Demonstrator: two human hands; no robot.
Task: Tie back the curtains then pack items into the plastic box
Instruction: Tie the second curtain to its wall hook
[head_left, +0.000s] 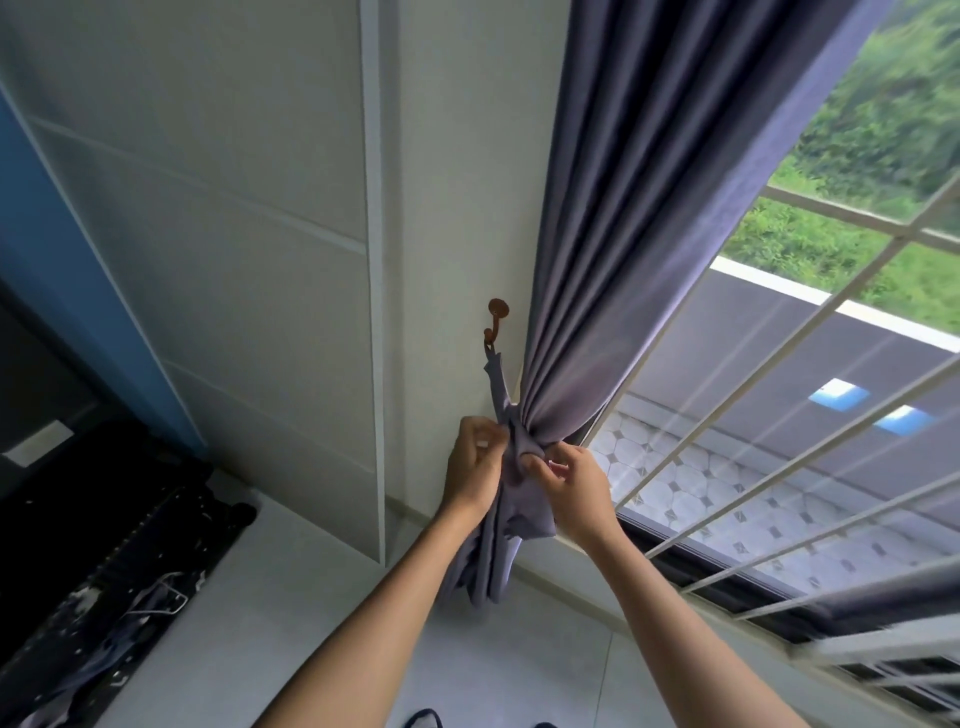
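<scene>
We have both hands pinching the tie-back at the curtain's (613, 291) gathered waist, left hand (475, 467) nearer the hook (496, 319), which sits straight above along the band (500, 387).

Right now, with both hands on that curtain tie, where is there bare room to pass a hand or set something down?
Free: the bare wall between the hook and the white panel trim, and the pale ledge below it. Crowded: left hand and right hand pinch the tie-back around the gathered curtain; black clutter fills the ledge's left end.
</scene>
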